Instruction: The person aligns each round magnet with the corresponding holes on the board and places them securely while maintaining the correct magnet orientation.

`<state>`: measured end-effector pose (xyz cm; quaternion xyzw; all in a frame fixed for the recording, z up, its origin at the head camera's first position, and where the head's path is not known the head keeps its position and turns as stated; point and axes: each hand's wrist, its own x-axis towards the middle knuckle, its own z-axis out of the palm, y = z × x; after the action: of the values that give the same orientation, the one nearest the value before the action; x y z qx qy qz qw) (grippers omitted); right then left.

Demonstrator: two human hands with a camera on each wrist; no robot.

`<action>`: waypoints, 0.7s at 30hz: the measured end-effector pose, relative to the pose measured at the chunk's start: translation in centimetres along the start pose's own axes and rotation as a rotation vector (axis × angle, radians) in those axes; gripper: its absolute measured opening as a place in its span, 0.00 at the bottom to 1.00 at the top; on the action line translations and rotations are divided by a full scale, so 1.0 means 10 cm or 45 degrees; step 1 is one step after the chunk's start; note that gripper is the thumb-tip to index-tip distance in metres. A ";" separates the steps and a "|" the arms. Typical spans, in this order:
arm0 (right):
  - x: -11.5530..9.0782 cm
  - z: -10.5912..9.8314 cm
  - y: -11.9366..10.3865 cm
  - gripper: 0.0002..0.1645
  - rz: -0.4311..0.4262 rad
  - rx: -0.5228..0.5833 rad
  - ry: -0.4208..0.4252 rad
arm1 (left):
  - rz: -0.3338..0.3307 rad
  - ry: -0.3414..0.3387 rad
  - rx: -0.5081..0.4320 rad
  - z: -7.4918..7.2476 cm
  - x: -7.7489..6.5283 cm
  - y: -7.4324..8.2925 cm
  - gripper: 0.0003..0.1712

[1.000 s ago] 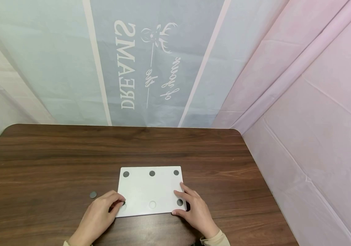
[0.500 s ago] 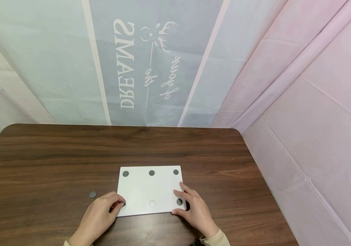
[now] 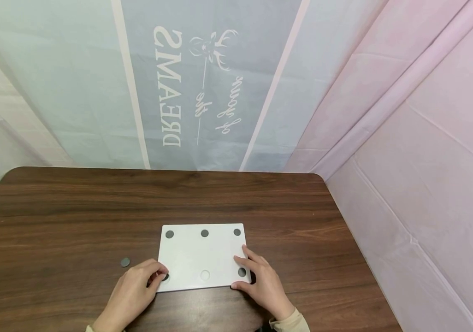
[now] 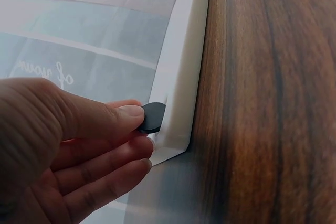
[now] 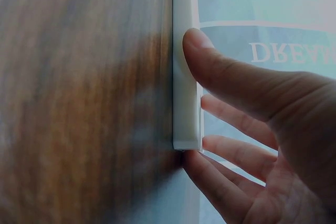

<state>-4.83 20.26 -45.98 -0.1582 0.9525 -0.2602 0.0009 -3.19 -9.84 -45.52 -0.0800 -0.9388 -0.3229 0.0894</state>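
A white rectangular board (image 3: 197,253) lies on the table, with round recesses along its far and near edges. My left hand (image 3: 134,282) pinches a dark grey disc (image 4: 153,118) between thumb and fingers. That disc sits at the near-left recess, tilted against the board in the left wrist view, with part of it behind the fingers. At the near-right corner my right hand (image 3: 264,285) grips the board, thumb (image 5: 202,51) on the near edge and fingers over the right side. Dark discs fill the three far recesses and the near-right one. The near-middle recess (image 3: 205,275) shows white.
A loose grey disc (image 3: 125,262) lies on the brown wood-grain table (image 3: 74,216), left of the board and close to my left hand. Behind the table hangs a printed cloth (image 3: 211,92), and a pale cloth wall (image 3: 427,184) stands at the right.
The disc in my left hand has shifted slightly toward me and turned flatter over the near-left recess. My right hand holds its place on the board.
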 end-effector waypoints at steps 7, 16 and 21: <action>0.00 0.00 0.00 0.34 0.008 -0.005 -0.005 | -0.048 -0.074 -0.036 0.00 0.01 0.01 0.15; 0.00 0.00 0.01 0.34 0.010 -0.006 -0.011 | -0.057 -0.055 -0.064 0.02 0.00 0.01 0.15; -0.01 0.00 0.01 0.34 0.005 -0.009 0.002 | -0.066 -0.045 -0.041 0.02 0.00 0.01 0.16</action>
<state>-4.79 20.33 -46.06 -0.1559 0.9538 -0.2570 0.0000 -3.15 -9.58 -45.63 -0.0628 -0.9366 -0.3388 0.0630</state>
